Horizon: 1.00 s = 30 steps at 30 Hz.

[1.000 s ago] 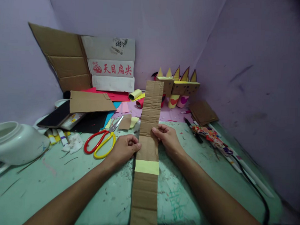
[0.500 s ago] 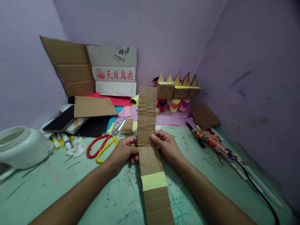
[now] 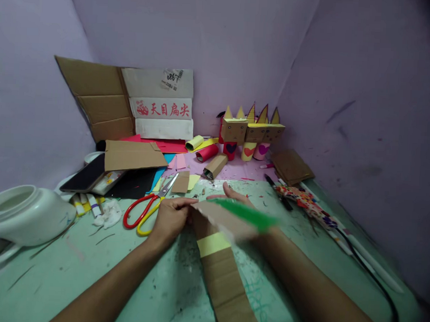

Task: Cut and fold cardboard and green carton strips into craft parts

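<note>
A long brown cardboard strip (image 3: 227, 287) with a pale yellow-green band runs from the bottom edge up between my hands. Its upper part is bent over to the right, smeared by motion, with a green face showing. My left hand (image 3: 171, 221) is closed on the strip's left edge at the bend. Behind the bent flap, my right hand (image 3: 237, 195) shows outstretched fingers against it; the flap hides most of this hand. Scissors (image 3: 152, 208) with one red and one yellow handle lie just left of my left hand, blades spread.
Cardboard figures (image 3: 254, 132) with pointed tops stand at the back. Before them lie a red paper tube (image 3: 207, 153) and a brown cardboard tube (image 3: 215, 166). A white pot (image 3: 30, 214) is at left; a flower-patterned glue gun (image 3: 307, 203) with a black cord lies at right.
The upper part of the strip, upright before, is now bent over to the right, uncovering the tubes behind. My right thumb has left its front face; my left hand stays at its edge.
</note>
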Available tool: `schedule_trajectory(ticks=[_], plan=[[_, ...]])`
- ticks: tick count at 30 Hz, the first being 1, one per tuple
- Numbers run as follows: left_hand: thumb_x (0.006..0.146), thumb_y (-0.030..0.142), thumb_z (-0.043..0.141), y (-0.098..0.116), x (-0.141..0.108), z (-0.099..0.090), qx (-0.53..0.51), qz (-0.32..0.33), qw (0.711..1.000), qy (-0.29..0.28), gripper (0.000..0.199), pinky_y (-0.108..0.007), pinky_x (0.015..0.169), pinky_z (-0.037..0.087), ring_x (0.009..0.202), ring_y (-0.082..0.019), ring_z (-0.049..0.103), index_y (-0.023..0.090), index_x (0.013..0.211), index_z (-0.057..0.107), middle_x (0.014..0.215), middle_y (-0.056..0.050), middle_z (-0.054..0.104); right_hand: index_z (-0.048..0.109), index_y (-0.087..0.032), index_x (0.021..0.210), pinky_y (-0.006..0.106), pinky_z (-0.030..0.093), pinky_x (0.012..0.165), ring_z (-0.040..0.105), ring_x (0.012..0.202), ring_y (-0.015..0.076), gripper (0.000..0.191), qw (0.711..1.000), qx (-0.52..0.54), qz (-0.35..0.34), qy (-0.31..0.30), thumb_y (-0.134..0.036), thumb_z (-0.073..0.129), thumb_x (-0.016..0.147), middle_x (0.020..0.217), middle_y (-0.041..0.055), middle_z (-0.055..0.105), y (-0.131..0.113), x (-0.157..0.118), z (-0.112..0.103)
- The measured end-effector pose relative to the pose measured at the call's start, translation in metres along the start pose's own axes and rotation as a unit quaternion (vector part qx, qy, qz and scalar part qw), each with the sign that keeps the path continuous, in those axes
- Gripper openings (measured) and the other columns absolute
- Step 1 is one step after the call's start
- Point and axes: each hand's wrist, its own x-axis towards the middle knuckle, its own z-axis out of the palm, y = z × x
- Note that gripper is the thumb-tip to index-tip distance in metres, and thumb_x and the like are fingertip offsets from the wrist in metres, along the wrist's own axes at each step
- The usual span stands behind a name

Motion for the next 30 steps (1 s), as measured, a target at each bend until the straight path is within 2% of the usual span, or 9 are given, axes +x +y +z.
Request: schedule_trajectory(ticks=[3, 5, 7, 11, 14, 19, 25, 30], plan=[[0.056, 0.01, 0.058, -0.001, 0.0, 0.0, 0.007, -0.01, 1.0, 0.005, 0.023, -0.017, 0.035, 0.032, 0.034, -0.008, 0.045, 0.012, 0.072, 0.074, 0.038, 0.003, 0.055, 0.063, -0.012, 0.087, 0.029, 0.052, 0.061, 0.066, 0.062, 0.0179, 0.032, 0.999, -0.015, 0.0, -0.038, -0.038, 0.07, 0.069, 0.075, 0.0076, 0.07, 0.002, -0.005, 0.002], [0.058, 0.012, 0.055, 0.0, 0.0, -0.001, 0.0, -0.019, 1.0, -0.01, 0.025, -0.017, 0.034, 0.032, 0.031, -0.008, 0.043, 0.01, 0.074, 0.073, 0.038, 0.002, 0.054, 0.063, -0.013, 0.093, 0.027, 0.052, 0.062, 0.066, 0.062, 0.0163, 0.036, 0.999, -0.028, -0.018, -0.028, -0.019, 0.076, 0.059, 0.076, 0.0053, 0.071, 0.005, -0.005, 0.001], [0.06, 0.017, 0.054, 0.002, 0.0, -0.002, -0.014, -0.027, 0.999, -0.035, 0.028, -0.018, 0.034, 0.033, 0.031, -0.008, 0.043, 0.009, 0.081, 0.071, 0.038, 0.002, 0.054, 0.063, -0.013, 0.095, 0.024, 0.051, 0.059, 0.065, 0.06, 0.0145, 0.04, 0.999, -0.035, -0.039, -0.007, -0.01, 0.075, 0.056, 0.072, 0.003, 0.071, 0.008, -0.003, -0.001], [0.065, 0.031, 0.06, 0.004, -0.001, 0.0, -0.034, -0.039, 0.995, -0.086, 0.042, -0.018, 0.03, 0.034, 0.032, -0.011, 0.046, 0.008, 0.101, 0.061, 0.041, 0.004, 0.053, 0.061, -0.014, 0.095, 0.023, 0.049, 0.052, 0.064, 0.055, 0.0139, 0.039, 0.996, -0.043, -0.075, 0.02, -0.009, 0.072, 0.058, 0.067, 0.0007, 0.069, 0.01, 0.001, -0.003], [0.062, 0.032, 0.069, 0.001, -0.002, 0.002, -0.024, -0.034, 0.994, -0.101, 0.048, -0.017, 0.026, 0.032, 0.029, -0.01, 0.043, 0.008, 0.102, 0.057, 0.041, 0.004, 0.054, 0.061, -0.014, 0.095, 0.023, 0.049, 0.051, 0.064, 0.056, 0.0146, 0.039, 0.995, -0.046, -0.088, 0.034, -0.008, 0.071, 0.057, 0.063, -0.0008, 0.067, 0.01, 0.001, -0.002], [0.063, 0.027, 0.069, -0.003, -0.002, 0.004, -0.018, -0.022, 0.995, -0.1, 0.042, -0.015, 0.027, 0.033, 0.03, -0.009, 0.044, 0.009, 0.098, 0.055, 0.039, 0.005, 0.054, 0.062, -0.014, 0.09, 0.02, 0.044, 0.044, 0.059, 0.048, 0.0117, 0.036, 0.994, -0.051, -0.088, 0.039, -0.005, 0.069, 0.056, 0.058, -0.0022, 0.066, 0.011, 0.004, -0.003], [0.064, 0.022, 0.067, -0.001, -0.002, 0.004, -0.021, -0.024, 0.995, -0.097, 0.036, -0.014, 0.027, 0.033, 0.031, -0.009, 0.045, 0.009, 0.096, 0.056, 0.041, 0.006, 0.052, 0.061, -0.015, 0.094, 0.022, 0.048, 0.048, 0.062, 0.053, 0.0145, 0.038, 0.995, -0.052, -0.082, 0.037, -0.007, 0.069, 0.058, 0.059, -0.0023, 0.065, 0.014, 0.007, -0.005], [0.066, 0.021, 0.065, -0.001, 0.0, 0.002, -0.031, -0.036, 0.995, -0.089, 0.033, -0.013, 0.027, 0.029, 0.03, -0.007, 0.042, 0.01, 0.096, 0.056, 0.042, 0.006, 0.052, 0.063, -0.016, 0.088, 0.023, 0.05, 0.049, 0.061, 0.053, 0.0132, 0.023, 0.997, -0.045, -0.059, 0.02, -0.015, 0.07, 0.066, 0.066, 0.0006, 0.066, 0.014, 0.005, -0.003]])
